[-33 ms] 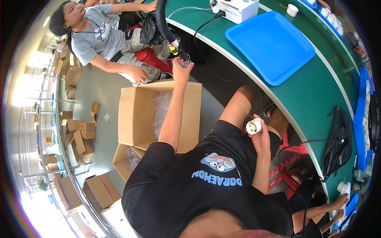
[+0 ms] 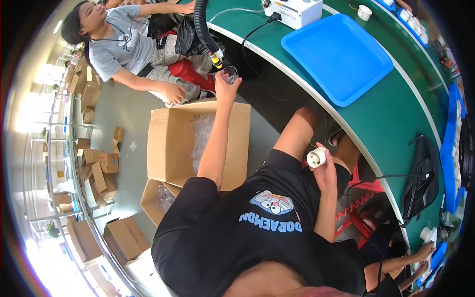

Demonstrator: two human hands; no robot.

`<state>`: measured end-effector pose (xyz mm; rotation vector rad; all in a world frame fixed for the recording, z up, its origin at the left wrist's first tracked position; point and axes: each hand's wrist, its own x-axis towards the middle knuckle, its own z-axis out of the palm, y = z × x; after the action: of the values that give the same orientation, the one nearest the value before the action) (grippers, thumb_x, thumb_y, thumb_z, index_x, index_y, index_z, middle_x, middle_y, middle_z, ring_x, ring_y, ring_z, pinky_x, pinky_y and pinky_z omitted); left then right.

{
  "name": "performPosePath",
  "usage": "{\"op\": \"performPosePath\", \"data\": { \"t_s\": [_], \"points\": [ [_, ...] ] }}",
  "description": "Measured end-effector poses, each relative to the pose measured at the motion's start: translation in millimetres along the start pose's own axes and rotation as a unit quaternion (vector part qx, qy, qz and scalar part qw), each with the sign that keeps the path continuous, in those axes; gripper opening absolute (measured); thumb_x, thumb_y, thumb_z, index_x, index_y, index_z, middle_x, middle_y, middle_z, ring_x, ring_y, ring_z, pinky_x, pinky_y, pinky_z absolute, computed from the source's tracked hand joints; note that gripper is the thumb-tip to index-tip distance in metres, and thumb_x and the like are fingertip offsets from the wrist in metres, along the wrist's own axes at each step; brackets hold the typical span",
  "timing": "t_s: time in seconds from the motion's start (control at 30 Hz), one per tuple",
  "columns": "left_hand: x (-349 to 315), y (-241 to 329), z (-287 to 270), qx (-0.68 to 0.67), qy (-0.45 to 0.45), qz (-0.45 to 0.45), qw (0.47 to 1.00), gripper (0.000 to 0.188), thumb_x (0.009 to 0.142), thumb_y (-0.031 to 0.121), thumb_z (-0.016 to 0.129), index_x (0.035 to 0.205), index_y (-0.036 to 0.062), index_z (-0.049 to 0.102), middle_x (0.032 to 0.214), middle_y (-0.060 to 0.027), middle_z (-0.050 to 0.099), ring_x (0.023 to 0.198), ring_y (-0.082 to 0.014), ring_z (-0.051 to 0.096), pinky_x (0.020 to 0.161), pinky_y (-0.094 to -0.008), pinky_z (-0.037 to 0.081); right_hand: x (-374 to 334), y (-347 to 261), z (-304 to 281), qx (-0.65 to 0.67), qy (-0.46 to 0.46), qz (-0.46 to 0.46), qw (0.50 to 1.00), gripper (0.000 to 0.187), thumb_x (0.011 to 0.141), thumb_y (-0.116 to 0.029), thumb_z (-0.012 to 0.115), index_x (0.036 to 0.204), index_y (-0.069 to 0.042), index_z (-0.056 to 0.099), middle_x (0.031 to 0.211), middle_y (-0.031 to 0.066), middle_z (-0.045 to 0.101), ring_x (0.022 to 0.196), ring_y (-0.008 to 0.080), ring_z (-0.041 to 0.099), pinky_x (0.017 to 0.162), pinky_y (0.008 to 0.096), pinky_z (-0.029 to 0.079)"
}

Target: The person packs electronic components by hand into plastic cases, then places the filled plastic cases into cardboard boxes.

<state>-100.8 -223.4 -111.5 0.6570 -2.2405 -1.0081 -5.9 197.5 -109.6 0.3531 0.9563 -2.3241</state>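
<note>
Left hand [image 2: 227,90] fingers are curled round a clear cup [image 2: 231,76] near a yellow hose tip [image 2: 216,61]; by the right hand [image 2: 324,174], a white socket [image 2: 316,158] is gripped near the black shorts [image 2: 283,169]. Both grips are unchanged from the earlier frame.

This is a workshop, most likely a factory floor for assembly, as a long, curving green counter [image 2: 410,101] with a pale edge shows. On the counter sit a wide blue tray [image 2: 336,59] and a white machine [image 2: 294,12] with a black cord [image 2: 257,30]; along its far side, blue bins [image 2: 449,148] hold white parts. A ribbed black hose [image 2: 200,24] hangs by its near edge, where a co-worker [image 2: 121,54] sits. Well left of the counter, cardboard boxes [image 2: 123,238] stand about the grey floor [image 2: 131,173].
</note>
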Motion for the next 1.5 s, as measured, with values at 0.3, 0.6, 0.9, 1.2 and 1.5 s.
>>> {"op": "performPosePath", "data": {
  "t_s": [0.3, 0.6, 0.9, 1.2, 1.5],
  "points": [
    [10, 4, -4, -0.436, -0.071, -0.232, 0.867, 0.061, 0.084, 0.026, 0.077, 0.127, -0.0027, 0.045, 0.115, -0.0181, 0.060, 0.105, -0.0329, 0.062, 0.092, -0.0386, 0.053, 0, 2, 0, -0.013, 0.012, 0.003, 1.000, 0.044, 0.104, -0.035, 0.042, 0.135, -0.004, 0.049, 0.098, 0.0053, 0.063, 0.082, 0.0154, 0.061, 0.060, 0.0275, 0.046],
    [28, 12, 13, -0.591, -0.086, -0.357, 0.718, 0.051, 0.087, 0.025, 0.073, 0.120, -0.0035, 0.047, 0.111, -0.0191, 0.059, 0.101, -0.0331, 0.062, 0.089, -0.0408, 0.057, 1, 4, -1, -0.019, 0.016, 0.004, 1.000, 0.045, 0.104, -0.036, 0.042, 0.135, -0.004, 0.050, 0.098, 0.0054, 0.063, 0.082, 0.0151, 0.061, 0.060, 0.0271, 0.045],
    [38, 9, 7, -0.023, -0.084, 0.006, 0.996, 0.080, 0.075, 0.031, 0.085, 0.131, -0.0061, 0.042, 0.104, -0.0147, 0.064, 0.094, -0.0192, 0.065, 0.082, -0.0294, 0.053, 1, 9, -3, -0.017, 0.001, 0.013, 1.000, 0.043, 0.104, -0.034, 0.043, 0.134, -0.003, 0.051, 0.101, 0.0071, 0.064, 0.084, 0.0159, 0.062, 0.062, 0.0282, 0.047],
    [-83, 88, -9, -0.374, -0.459, -0.166, 0.789, 0.055, 0.094, 0.030, 0.062, 0.135, 0.0015, 0.039, 0.114, -0.0157, 0.062, 0.100, -0.0221, 0.064, 0.084, -0.0301, 0.049, -26, -15, 45, -0.250, -0.005, -0.139, 0.958, 0.045, 0.093, -0.008, 0.062, 0.136, -0.001, 0.048, 0.117, 0.0053, 0.057, 0.103, 0.0121, 0.057, 0.082, 0.0260, 0.048],
    [-135, 158, -40, -0.367, -0.572, -0.182, 0.711, 0.066, 0.097, 0.041, 0.054, 0.146, 0.0016, 0.033, 0.116, -0.0149, 0.062, 0.091, -0.0206, 0.064, 0.077, -0.0301, 0.049, -30, -58, 69, -0.684, 0.042, -0.347, 0.640, 0.052, 0.073, 0.008, 0.061, 0.121, -0.010, 0.057, 0.125, 0.0161, 0.050, 0.113, 0.0380, 0.051, 0.093, 0.0447, 0.047]
  ]
}}
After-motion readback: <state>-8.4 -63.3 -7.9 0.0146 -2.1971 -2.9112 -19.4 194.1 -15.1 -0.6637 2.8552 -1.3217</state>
